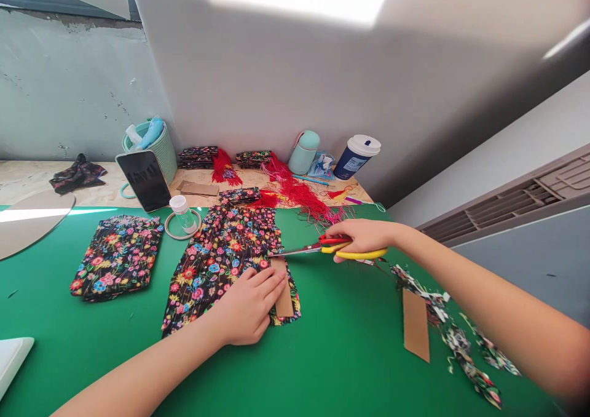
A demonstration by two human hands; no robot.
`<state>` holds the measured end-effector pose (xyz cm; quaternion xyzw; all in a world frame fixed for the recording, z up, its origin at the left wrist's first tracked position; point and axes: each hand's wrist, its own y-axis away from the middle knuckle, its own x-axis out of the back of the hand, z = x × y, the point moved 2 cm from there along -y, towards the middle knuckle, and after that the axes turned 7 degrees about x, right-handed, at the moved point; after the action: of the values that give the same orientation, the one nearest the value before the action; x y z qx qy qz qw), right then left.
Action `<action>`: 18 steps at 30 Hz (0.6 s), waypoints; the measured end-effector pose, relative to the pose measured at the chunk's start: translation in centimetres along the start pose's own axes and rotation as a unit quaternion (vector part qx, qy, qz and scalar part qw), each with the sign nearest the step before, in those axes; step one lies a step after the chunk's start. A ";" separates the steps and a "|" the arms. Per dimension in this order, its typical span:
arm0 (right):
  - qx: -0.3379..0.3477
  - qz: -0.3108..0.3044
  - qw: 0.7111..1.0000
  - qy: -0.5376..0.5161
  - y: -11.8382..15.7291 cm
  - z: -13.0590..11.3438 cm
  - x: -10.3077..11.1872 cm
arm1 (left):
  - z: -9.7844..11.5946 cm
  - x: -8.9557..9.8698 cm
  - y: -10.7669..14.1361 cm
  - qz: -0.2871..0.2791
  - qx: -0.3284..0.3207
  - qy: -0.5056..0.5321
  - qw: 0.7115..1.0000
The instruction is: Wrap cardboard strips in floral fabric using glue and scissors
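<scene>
My left hand (249, 303) lies flat, fingers stretched out, pressing on black floral fabric (235, 238) and a brown cardboard strip (284, 294) on top of it. In my right hand (364, 235) is a pair of scissors (354, 254) with red and yellow handles. Their blades point left and reach the fabric's right edge, just above the top end of the strip. Whether the blades are spread or closed is hard to see. A folded stack of the same fabric (118, 257) rests to the left.
Fabric scraps (461, 343) and a cardboard piece (415, 325) lie at right on the green mat (341, 355). Behind stand a phone (144, 180), a small jar (183, 214), a mint flask (304, 152), a lidded cup (357, 157) and red tassels (299, 189).
</scene>
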<state>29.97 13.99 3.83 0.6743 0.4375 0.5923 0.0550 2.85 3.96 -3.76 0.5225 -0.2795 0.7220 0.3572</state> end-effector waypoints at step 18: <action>-0.005 0.029 1.000 0.005 1.5 0.1 -0.6 | 0.0 0.0 0.0 0.004 0.002 0.001 1.000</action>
<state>30.87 12.74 4.25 0.6831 0.4152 0.5996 0.0393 2.85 3.94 -3.76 0.5215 -0.2799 0.7245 0.3533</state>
